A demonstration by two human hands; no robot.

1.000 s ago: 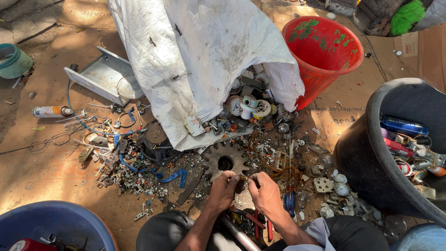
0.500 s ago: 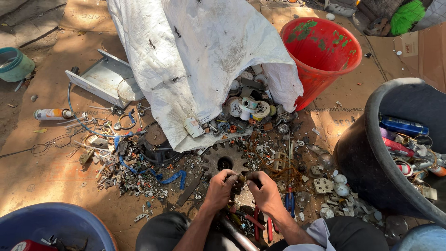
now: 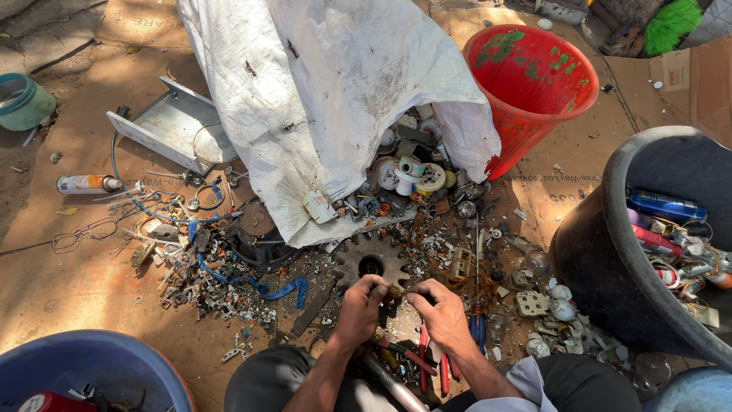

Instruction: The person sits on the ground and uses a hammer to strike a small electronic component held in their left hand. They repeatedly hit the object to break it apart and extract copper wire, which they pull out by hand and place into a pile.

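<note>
My left hand (image 3: 358, 311) and my right hand (image 3: 442, 314) meet just below a rusty toothed gear (image 3: 370, 261) that lies on the ground. Both pinch a small dark scrap piece (image 3: 393, 294) held between their fingertips. Red-handled pliers (image 3: 424, 358) lie under my wrists, close to my knees. A large white sack (image 3: 335, 99) lies open on its side beyond the gear, spilling spools and small scrap parts (image 3: 408, 179).
A red bucket (image 3: 534, 84) stands at the back right. A black tub (image 3: 610, 259) with cans and scrap is on the right. A blue basin (image 3: 84, 366) sits at the lower left, a grey metal tray (image 3: 164, 126) and spray can (image 3: 84, 183) on the left. Wires and bits litter the cardboard.
My hands stay together over the same small piece with only slight finger movement. The view has shifted a little.
</note>
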